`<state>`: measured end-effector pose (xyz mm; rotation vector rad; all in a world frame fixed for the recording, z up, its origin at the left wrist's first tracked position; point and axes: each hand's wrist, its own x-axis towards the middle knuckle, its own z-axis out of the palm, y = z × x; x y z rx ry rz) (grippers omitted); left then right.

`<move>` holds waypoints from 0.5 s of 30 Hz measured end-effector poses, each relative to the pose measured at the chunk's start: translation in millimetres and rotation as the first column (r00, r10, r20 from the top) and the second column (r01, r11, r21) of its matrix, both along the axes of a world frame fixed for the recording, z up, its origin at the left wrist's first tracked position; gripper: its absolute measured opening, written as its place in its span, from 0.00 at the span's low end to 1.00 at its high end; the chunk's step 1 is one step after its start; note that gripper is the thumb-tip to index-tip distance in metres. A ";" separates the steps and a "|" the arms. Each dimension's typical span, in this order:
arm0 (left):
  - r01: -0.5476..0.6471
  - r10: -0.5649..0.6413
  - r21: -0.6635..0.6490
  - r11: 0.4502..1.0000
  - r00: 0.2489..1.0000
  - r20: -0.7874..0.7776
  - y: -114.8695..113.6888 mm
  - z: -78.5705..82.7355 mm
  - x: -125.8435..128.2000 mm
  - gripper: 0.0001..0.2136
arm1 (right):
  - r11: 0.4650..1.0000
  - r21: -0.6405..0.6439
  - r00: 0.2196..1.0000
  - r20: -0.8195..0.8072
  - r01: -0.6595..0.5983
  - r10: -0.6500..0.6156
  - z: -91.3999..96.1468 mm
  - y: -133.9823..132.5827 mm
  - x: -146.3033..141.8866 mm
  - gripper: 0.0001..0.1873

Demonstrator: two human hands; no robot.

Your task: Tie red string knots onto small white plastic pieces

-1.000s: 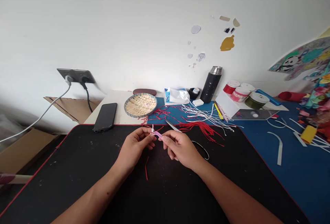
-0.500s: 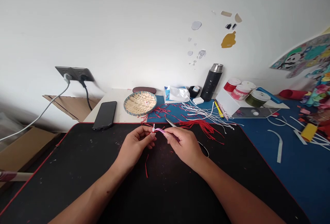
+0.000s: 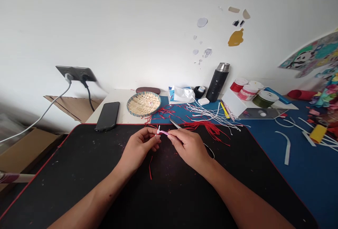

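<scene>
My left hand (image 3: 138,148) and my right hand (image 3: 188,148) meet over a black desk mat (image 3: 169,193), pinching a thin pink strip (image 3: 163,133) between their fingertips. A small white bundle of cord (image 3: 158,129) sticks up at the strip's left end, by my left fingers. Behind my right hand lie the metal blades of a pair of scissors (image 3: 174,124), and a black handle loop (image 3: 210,150) shows beyond it. A bunch of red cords (image 3: 208,129) lies close by, and a short red cord (image 3: 150,167) sits below my left hand.
At the back lie white cords (image 3: 211,114), a woven bamboo basket (image 3: 143,104), a black smartphone (image 3: 107,116), a tissue box (image 3: 179,94) and a black thermos (image 3: 217,82). Jars stand on a white stand at the back right. Paper strips and scraps lie on the blue mat at right.
My right hand has slid left along the pink strip, which now lies flatter and shows less between my fingers. The whole view has tilted slightly.
</scene>
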<state>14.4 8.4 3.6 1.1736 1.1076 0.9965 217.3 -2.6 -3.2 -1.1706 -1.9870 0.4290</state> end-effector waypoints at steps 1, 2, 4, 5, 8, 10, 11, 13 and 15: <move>0.001 -0.001 -0.001 1.000 1.000 0.000 0.1 0.1 0.1 0.15 | 1.000 0.009 1.000 0.007 0.001 -0.001 -0.3 0.2 0.2 0.10; 0.001 -0.001 -0.001 1.000 1.000 -0.001 0.1 0.3 0.1 0.15 | 1.000 0.018 1.000 0.014 0.002 -0.002 -0.4 0.4 0.4 0.10; 0.003 -0.003 0.002 1.000 1.000 -0.006 -0.1 0.8 0.1 0.15 | 0.999 0.036 0.999 0.039 0.002 -0.003 -0.5 0.7 0.6 0.10; 0.002 -0.002 0.007 1.000 1.000 -0.014 -0.3 1.2 0.2 0.15 | 0.999 0.045 0.998 0.060 0.001 -0.004 -0.5 0.8 0.8 0.11; -0.002 0.004 0.028 1.000 0.999 -0.053 -1.4 2.0 0.5 0.15 | 0.997 0.077 0.988 0.155 -0.001 -0.011 -1.0 0.4 1.1 0.13; -0.003 0.006 0.041 0.999 0.997 -0.076 -2.3 1.9 0.9 0.16 | 0.996 0.094 0.975 0.220 0.002 -0.022 -1.3 -0.3 1.2 0.14; -0.001 0.005 0.046 0.999 0.996 -0.085 -2.8 1.6 1.1 0.16 | 0.995 0.098 0.969 0.246 0.005 -0.029 -1.3 -0.8 1.2 0.15; 0.002 0.003 0.057 0.998 0.995 -0.098 -3.6 0.7 1.4 0.17 | 0.995 0.096 0.955 0.294 0.007 -0.035 -0.7 -1.8 0.9 0.16; 0.007 0.002 0.075 0.997 0.993 -0.121 -4.1 -0.4 1.4 0.17 | 0.996 0.090 0.938 0.344 0.008 -0.039 0.5 -2.7 0.4 0.17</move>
